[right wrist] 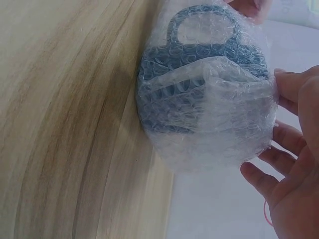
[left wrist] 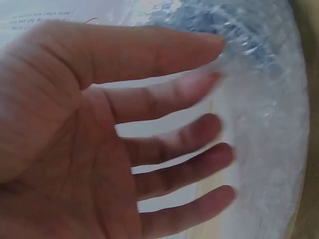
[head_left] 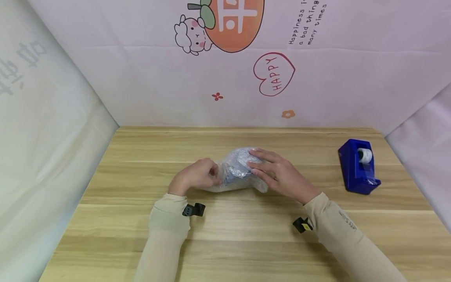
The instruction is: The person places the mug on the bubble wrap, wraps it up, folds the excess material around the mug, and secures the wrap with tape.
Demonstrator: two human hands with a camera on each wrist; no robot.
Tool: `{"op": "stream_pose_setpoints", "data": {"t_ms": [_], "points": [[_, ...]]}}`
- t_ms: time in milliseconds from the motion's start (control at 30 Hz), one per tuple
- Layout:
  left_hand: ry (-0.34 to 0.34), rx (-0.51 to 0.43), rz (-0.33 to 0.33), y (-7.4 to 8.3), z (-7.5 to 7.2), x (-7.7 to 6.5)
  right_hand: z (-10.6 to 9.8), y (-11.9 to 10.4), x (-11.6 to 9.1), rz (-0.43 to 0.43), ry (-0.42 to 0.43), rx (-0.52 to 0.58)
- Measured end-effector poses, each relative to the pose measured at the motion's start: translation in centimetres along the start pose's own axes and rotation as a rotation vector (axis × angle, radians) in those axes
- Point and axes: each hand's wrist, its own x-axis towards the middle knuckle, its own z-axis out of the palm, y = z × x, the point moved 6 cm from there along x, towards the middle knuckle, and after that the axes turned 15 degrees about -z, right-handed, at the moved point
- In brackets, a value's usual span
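Note:
A dark blue mug (right wrist: 174,92), its handle showing through, lies inside clear bubble wrap (head_left: 241,162) on the wooden table. The right hand (head_left: 280,172) rests on the right part of the wrap with its fingers fairly straight. In the right wrist view, those fingertips touch the side of the bundle, where a folded layer of wrap (right wrist: 232,107) covers the mug's end. At the bundle's left end, the left hand (head_left: 199,175) pinches the loose wrap between thumb and index finger. The left wrist view shows its other fingers (left wrist: 184,162) spread and lightly bent.
A blue tape dispenser (head_left: 357,166) with a roll of clear tape (head_left: 365,156) stands at the table's right side. Printed white cloth (head_left: 158,86) hangs behind the wooden table (head_left: 239,243) and on both sides.

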Motion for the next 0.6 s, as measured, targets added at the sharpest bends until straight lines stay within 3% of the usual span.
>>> {"op": "stream_pose_setpoints", "data": {"t_ms": [100, 200, 333, 467, 600], "points": [[-0.097, -0.074, 0.024, -0.3, 0.0, 0.0, 0.0, 0.0, 0.0, 0.003, -0.001, -0.001], [-0.103, -0.122, 0.020, -0.7, -0.2, 0.2, 0.0, 0.1, 0.0, 0.009, 0.001, 0.005], [0.027, -0.083, -0.067, -1.1, -0.1, 1.0, 0.0, 0.1, 0.0, 0.015, 0.000, 0.012], [0.169, -0.007, -0.246, -1.5, 0.1, 1.3, 0.2, 0.1, 0.0, 0.024, -0.008, 0.021], [0.225, 0.118, -0.411, -2.1, 0.1, 1.1, 0.2, 0.2, 0.0, 0.031, -0.008, 0.023]]}}
